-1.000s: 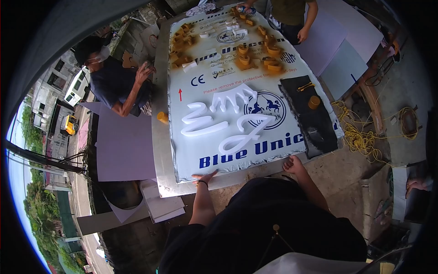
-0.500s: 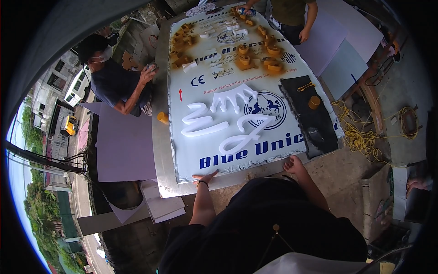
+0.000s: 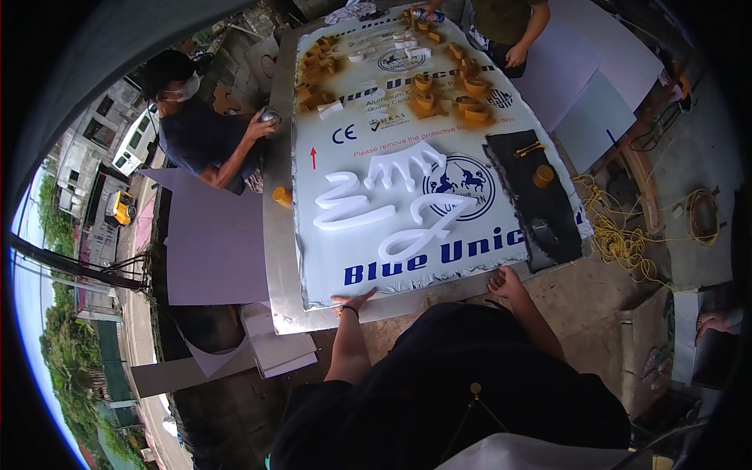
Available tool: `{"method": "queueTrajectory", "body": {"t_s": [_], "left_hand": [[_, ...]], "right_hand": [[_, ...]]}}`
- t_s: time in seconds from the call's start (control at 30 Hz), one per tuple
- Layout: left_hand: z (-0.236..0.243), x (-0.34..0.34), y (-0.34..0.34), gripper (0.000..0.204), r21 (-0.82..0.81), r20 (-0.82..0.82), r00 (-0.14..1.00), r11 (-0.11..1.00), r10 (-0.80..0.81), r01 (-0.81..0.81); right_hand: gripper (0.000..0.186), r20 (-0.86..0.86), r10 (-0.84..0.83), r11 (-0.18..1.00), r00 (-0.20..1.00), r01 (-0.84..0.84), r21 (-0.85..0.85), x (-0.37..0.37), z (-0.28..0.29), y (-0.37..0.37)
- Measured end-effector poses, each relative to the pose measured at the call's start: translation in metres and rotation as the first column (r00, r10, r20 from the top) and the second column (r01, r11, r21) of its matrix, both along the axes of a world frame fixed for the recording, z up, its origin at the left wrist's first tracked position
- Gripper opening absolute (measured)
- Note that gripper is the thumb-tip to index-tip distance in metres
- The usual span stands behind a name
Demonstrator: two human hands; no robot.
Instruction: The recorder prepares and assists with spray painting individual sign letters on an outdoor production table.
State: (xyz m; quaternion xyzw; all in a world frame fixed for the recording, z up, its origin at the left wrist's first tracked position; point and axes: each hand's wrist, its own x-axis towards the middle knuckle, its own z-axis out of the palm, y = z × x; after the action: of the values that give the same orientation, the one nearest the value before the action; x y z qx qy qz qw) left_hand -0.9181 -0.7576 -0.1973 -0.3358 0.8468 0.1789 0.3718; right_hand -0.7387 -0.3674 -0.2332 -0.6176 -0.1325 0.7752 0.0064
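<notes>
My left hand [image 3: 354, 301] lies at the near edge of a white printed board [image 3: 470, 249], its fingers spread. At the same edge, further right, my right hand [image 3: 508, 283] is curled closed; its fingertips are hidden. In front of my hands rest white raised cut-outs: a crown shape [image 3: 407, 162], a zigzag piece [image 3: 348, 205] and a looped piece [image 3: 423, 235]. Further up the board stand several gold-brown painted pieces [image 3: 425, 94], ringed by dark overspray. Small unpainted white pieces [image 3: 399, 53] sit among them.
At the left, a masked co-worker [image 3: 207, 129] holds a spray can [image 3: 269, 116]. Another person [image 3: 509, 27] at the far end holds a blue can [image 3: 429, 15]. A dark sheet [image 3: 536, 204] bears a gold cap [image 3: 543, 176]. Yellow cord [image 3: 623, 235] lies tangled at right.
The left co-worker's hand and can have shifted slightly right, toward the board. The far person's can has moved a little right. My hands keep their places; the view has tilted slightly.
</notes>
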Motion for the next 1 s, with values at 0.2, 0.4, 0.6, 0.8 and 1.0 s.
{"method": "queueTrajectory", "body": {"t_s": [0.2,0.4,0.6,0.8,1.0], "left_hand": [[-0.004,0.0,-0.002,0.135,0.004,0.001,1.0,1.0,0.02,-0.02],[-0.007,-0.002,-0.004,0.139,0.059,-0.059,0.99,0.991,0.128,-0.124],[-0.016,-0.004,-0.006,0.138,0.02,-0.061,0.993,0.994,0.104,-0.103],[-0.029,-0.006,-0.008,0.138,0.005,-0.042,0.995,0.996,0.091,-0.091],[-0.032,-0.006,-0.009,0.138,-0.01,-0.028,0.995,0.995,0.099,-0.099]], "right_hand": [[0.03,0.002,0.001,1.0,1.0,-0.001,0.02,0.0,-0.001,-0.001],[0.028,-0.002,0.006,1.0,1.0,-0.006,0.007,0.001,-0.001,-0.001],[0.027,0.012,0.003,1.0,1.0,-0.003,0.024,0.0,0.001,-0.002],[0.027,0.037,-0.011,1.0,0.999,0.011,0.001,-0.002,0.006,-0.001],[0.026,0.021,-0.023,1.0,1.0,0.023,-0.002,-0.001,0.006,-0.001]]}}
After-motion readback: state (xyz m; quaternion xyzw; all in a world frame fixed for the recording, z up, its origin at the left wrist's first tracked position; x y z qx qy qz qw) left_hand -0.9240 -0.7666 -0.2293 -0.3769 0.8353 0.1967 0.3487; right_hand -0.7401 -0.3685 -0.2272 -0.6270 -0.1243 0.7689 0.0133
